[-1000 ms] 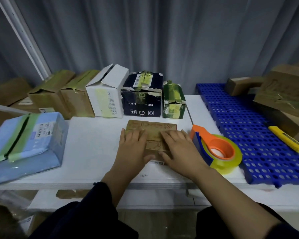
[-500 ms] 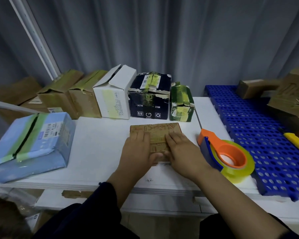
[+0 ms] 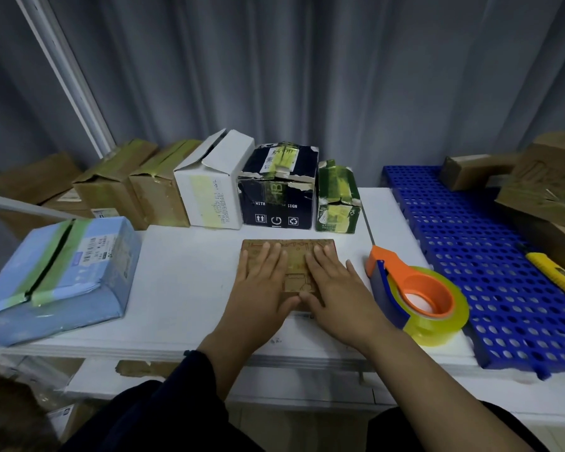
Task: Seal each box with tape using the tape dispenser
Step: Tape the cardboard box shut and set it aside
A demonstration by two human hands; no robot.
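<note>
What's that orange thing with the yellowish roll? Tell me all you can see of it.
The orange and dark-blue plastic tape dispenser lies on its side on the white table, holding a roll of clear yellowish tape. Its orange nose points away from the person. No hand touches it: the right hand rests just left of it, a blue perforated mat at its right.

flat box (image 3: pixel 289 252) on table (image 3: pixel 183 272) | tape dispenser (image 3: pixel 415 295) right | boxes (image 3: pixel 278 190) behind

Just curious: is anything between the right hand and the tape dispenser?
No. In the head view, only bare white table separates the right hand from the tape dispenser.
</note>
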